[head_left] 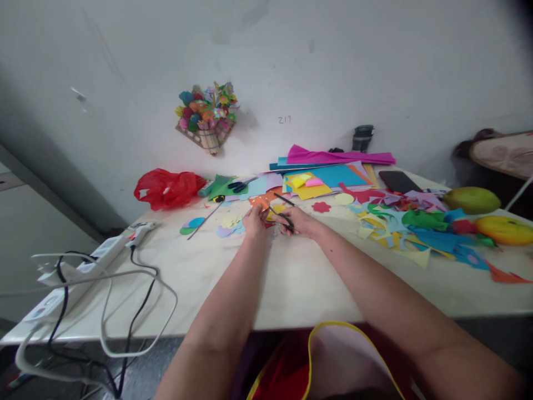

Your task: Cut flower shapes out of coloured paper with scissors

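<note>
Orange paper (260,203) is pinched in the fingers of the left hand (254,220), seemingly to be steadied beside the scissors (287,222), whose handles are gripped by the right hand (306,221), tips angled between ten and eleven o'clock. Both are held low over the surface (291,283), presumably for control; whether paper and metal touch cannot be told. From the hands, a red flower shape (321,207) is set near three o'clock, with offcuts (441,240) heaped farther out, apparently pushed aside. Sheets (341,175) are piled at two, discs (196,222) at nine, perhaps sorted for easy reach.
</note>
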Tool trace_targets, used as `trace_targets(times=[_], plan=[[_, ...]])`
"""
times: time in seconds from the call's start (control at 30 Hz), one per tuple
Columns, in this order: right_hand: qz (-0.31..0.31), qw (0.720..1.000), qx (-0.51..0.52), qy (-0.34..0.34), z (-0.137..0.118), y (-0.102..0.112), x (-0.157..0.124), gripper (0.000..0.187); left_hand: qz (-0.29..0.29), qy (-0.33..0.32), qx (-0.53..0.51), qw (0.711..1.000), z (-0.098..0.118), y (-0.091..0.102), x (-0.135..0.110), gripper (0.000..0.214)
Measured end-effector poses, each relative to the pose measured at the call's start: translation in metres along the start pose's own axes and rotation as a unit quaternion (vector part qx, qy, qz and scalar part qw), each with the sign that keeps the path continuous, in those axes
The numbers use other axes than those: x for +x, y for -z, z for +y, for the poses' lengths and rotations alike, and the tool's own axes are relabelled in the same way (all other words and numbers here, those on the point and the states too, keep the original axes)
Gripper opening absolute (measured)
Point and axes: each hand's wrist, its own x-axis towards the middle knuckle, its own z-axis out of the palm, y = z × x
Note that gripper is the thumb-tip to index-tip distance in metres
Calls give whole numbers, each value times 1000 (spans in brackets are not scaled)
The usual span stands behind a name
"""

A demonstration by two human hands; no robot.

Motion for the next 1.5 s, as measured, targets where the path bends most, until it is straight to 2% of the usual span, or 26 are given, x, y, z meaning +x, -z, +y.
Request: trace_targets(times=[0.33,0.5,0.73,0.97,1.1,1.23,1.33,1.5], plan=[[-35,999,11,3,12,5,8,26,4,10,12,1000,2,-1,0,18],[-27,1000,8,5,12,4,8,28,-17,3,36,999,0,2,2,20],[-16,1000,-2,14,10,0,6,33,-6,17,3,1000,1,0,1,17],[-34,999,-7,11,9,2,5,34,0,14,-2,1000,4,-1,0,18],[-69,997,-31,3,5,16,1,32,6,7,9,1000,8,2,4,18],[-117,990,-76,-16,7,38,0,35,-24,6,25,999,15,10,12,13],[-125,986,-105,-19,10,51,1,32,-34,24,40,998,21,14,16,12],[-137,981,-133,-29,10,60,-3,31,-94,62,67,991,24,16,17,13]])
